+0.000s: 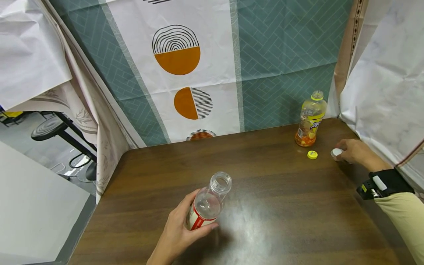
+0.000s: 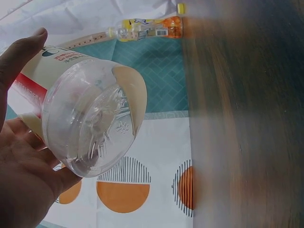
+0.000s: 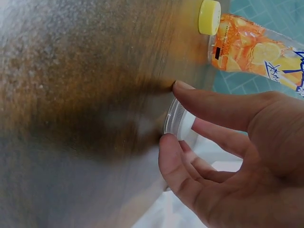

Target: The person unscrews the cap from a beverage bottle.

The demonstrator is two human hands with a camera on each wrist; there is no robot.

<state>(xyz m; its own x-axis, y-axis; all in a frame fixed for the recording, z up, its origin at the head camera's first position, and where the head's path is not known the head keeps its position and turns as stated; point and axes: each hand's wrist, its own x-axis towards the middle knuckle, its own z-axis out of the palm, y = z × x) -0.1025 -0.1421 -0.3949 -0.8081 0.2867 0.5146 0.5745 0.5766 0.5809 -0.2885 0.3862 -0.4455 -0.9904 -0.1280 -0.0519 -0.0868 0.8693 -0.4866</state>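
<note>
My left hand (image 1: 180,224) grips a clear plastic bottle (image 1: 208,203) round its red and cream label. The bottle is tilted, its mouth uncapped, and its clear base (image 2: 95,123) faces the left wrist camera. At the table's right end, my right hand (image 1: 359,152) has thumb and fingers at the rim of a white bottle cap (image 1: 336,152), pinching it at the tabletop. Close by lies a yellow cap (image 1: 312,154). Behind that, an uncapped drink bottle (image 1: 310,119) stands upright, with a yellow neck ring and an orange label.
The brown wooden table (image 1: 258,176) spreads beneath both hands. A patterned teal and white cloth (image 1: 218,73) hangs along its back edge, and white sheeting (image 1: 384,73) borders the right side. Beyond the left edge are a pale panel (image 1: 33,206) and a black stool-like object (image 1: 49,129).
</note>
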